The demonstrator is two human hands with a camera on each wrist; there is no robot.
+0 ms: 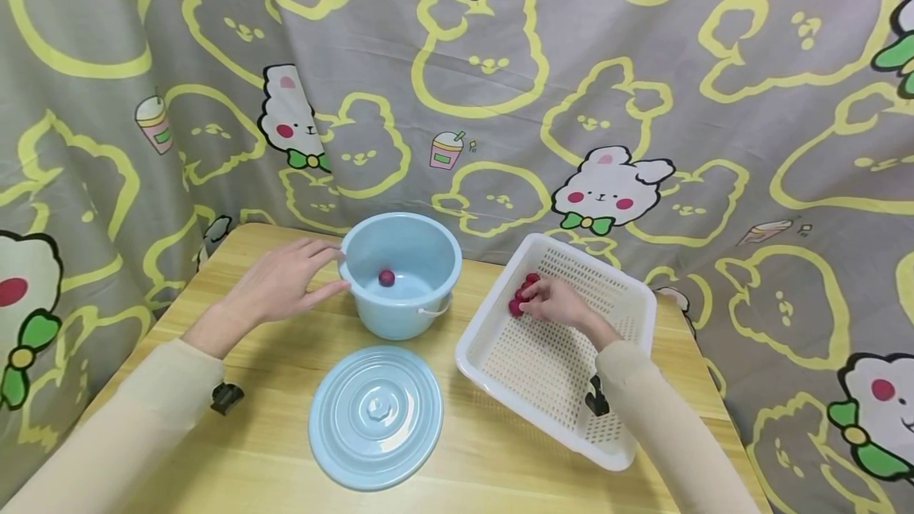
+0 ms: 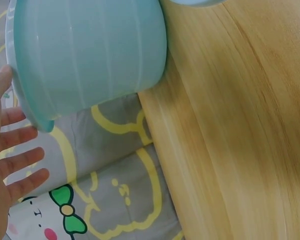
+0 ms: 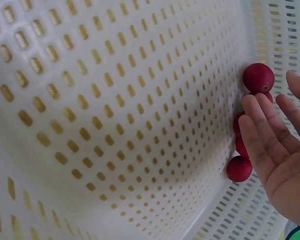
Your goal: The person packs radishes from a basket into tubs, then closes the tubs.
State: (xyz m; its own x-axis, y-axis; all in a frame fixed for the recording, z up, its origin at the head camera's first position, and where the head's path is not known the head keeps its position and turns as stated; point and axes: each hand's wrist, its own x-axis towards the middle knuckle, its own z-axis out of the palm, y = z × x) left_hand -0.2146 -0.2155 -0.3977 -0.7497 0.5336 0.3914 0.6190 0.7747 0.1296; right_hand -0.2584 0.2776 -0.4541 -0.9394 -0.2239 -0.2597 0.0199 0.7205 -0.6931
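Note:
My left hand [image 1: 289, 280] is beside the left rim of a light blue bucket [image 1: 394, 322], fingers spread and fairly straight, the thumb at or very near the rim. In the left wrist view the fingers [image 2: 22, 160] hold nothing. Inside the bucket lies one small round red radish-like ball [image 1: 386, 278]. My right hand [image 1: 555, 302] reaches into a white perforated basket [image 1: 564, 355]. Its extended fingers lie over or against several red radish-like balls [image 3: 239, 169] along the basket's wall; contact is partly hidden. In the right wrist view its palm shows nothing held.
A round light blue lid [image 1: 378, 411] with a central knob lies on the wooden table [image 1: 271, 419] in front of the bucket. The basket stands to the bucket's right. A grey patterned curtain [image 1: 500, 38] hangs behind the table.

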